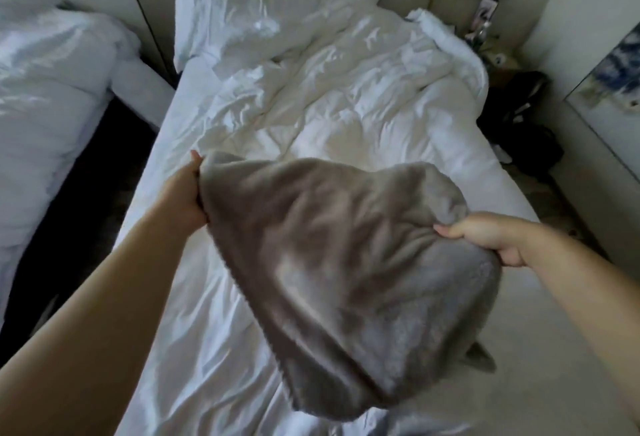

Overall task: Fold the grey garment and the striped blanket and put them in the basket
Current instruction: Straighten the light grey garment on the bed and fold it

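Observation:
The grey garment (pixel 346 262), soft and fleecy, hangs spread between my two hands above the bed. My left hand (pixel 188 190) grips its upper left corner. My right hand (pixel 485 233) pinches its upper right edge. The cloth sags down toward me and its lower end trails near the bed's near edge. Neither the striped blanket nor the basket is in view.
A bed (pixel 221 349) with a crumpled white duvet (pixel 346 89) and a pillow (pixel 259 3) lies under the garment. A second white bed (pixel 45 96) stands left across a dark gap. Dark bags (pixel 523 124) sit on the floor at the right.

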A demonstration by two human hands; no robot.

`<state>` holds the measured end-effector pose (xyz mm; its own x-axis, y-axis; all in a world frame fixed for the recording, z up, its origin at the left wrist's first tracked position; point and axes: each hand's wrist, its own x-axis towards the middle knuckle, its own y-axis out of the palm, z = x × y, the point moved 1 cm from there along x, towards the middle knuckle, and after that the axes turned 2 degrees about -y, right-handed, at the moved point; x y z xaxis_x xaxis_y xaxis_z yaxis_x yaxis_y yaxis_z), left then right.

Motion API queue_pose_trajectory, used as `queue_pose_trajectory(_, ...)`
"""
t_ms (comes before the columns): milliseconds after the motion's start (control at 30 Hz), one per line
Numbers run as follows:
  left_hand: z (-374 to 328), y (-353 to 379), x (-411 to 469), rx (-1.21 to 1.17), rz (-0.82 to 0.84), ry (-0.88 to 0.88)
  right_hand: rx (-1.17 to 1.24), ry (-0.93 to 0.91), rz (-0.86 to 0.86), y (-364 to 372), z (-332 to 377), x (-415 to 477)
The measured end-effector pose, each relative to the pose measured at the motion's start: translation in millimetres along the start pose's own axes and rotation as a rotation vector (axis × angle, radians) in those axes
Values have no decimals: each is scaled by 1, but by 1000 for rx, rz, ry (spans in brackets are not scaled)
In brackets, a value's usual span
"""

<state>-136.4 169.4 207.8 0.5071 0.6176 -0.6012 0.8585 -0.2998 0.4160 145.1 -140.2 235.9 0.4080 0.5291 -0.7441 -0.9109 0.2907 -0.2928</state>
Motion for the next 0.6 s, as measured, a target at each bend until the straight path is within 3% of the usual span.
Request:
queue_pose_trajectory(100,6,20,-21,231,260,-90,155,-178,-167,8,14,-13)
queue_pose_trajectory(200,-8,24,-33,351,490,-61,525,-390,-288,7,17,-12)
queue_pose_trajectory(267,-11,23,-31,174,382,6,748,-468,-409,3,3,-4)
queue_pose_trajectory(300,-6,19,-24,170,242,52,763,-442,-491,2,-11,3)
queue_pose_trajectory(400,42,-3,-4,558,-262,62,583,-68,-693,8,-74,31)
queue_pose_trajectory(500,122,-28,5,571,-164,-244,464,211,-555,29,-142,58)
queue_pose_trajectory(600,212,-42,5,541,-196,-444,208,293,-388,48,-200,83)
